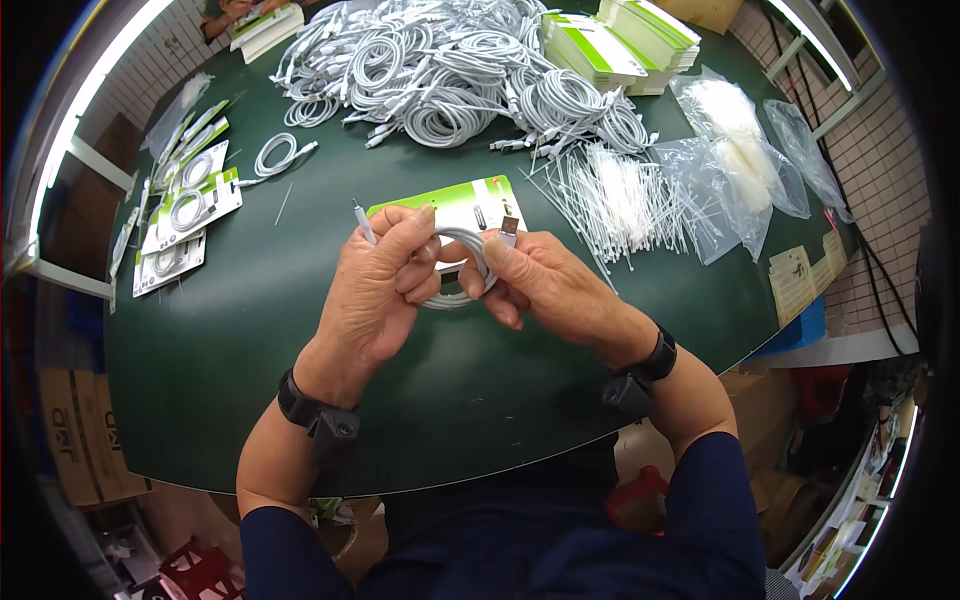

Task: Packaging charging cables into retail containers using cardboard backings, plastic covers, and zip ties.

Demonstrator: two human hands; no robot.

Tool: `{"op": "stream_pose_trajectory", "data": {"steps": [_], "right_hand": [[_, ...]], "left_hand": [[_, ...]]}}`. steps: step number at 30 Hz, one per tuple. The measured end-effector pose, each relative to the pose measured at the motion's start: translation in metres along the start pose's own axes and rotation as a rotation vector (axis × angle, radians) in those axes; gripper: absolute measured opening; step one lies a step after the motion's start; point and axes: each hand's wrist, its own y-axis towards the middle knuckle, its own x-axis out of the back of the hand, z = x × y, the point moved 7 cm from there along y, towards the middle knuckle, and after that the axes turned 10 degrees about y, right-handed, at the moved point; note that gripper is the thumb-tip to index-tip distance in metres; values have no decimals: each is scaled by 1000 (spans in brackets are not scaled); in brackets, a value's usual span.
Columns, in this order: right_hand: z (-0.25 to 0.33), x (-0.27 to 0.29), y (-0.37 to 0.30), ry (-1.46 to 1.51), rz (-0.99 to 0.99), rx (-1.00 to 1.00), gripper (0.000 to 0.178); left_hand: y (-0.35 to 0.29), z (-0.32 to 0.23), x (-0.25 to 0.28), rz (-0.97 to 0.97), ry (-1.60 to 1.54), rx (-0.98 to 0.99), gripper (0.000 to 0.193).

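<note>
A white charging cable (449, 301), wound into a small coil, is held between my two hands above the green table. My left hand (380, 270) pinches the coil's left side, and a slim plug end points up beside its fingers. On the right side, my right hand (550, 285) grips the coil between thumb and fingers, with the metal USB plug (509, 226) sticking up past the thumb. A green and white packaging card (455, 203) lies flat on the table just beyond my hands, partly covered by them.
Farther back is a big heap of coiled white cables (440, 65), with stacked cards (600, 50) beside it. White cable ties (620, 200) and plastic bags (735, 150) lie to the right. Carded cables (185, 215) and one loose coil (275, 157) are at left. Another person's hand (235, 10) shows far back.
</note>
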Motion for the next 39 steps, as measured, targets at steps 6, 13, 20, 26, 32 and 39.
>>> {"op": "stream_pose_trajectory", "data": {"steps": [6, 13, 20, 26, 32, 39], "right_hand": [[-13, 13, 6, 326, -54, -107, 47], [4, 12, 4, -145, -175, 56, 42], [0, 6, 4, -61, -94, 15, 39], [-12, 16, 10, 172, -161, -38, 37], [-6, 17, 9, -96, -161, 56, 38], [-1, 19, 8, -204, 30, -37, 34]], "left_hand": [[1, -4, -6, -14, 131, -60, 13], [1, -3, -8, -102, 145, -148, 15], [3, 2, -3, -73, 296, -114, 18], [4, 0, -3, -9, 263, -119, 19], [2, -16, -12, -16, 471, -201, 31], [2, -11, -11, 41, 787, -89, 42]]}}
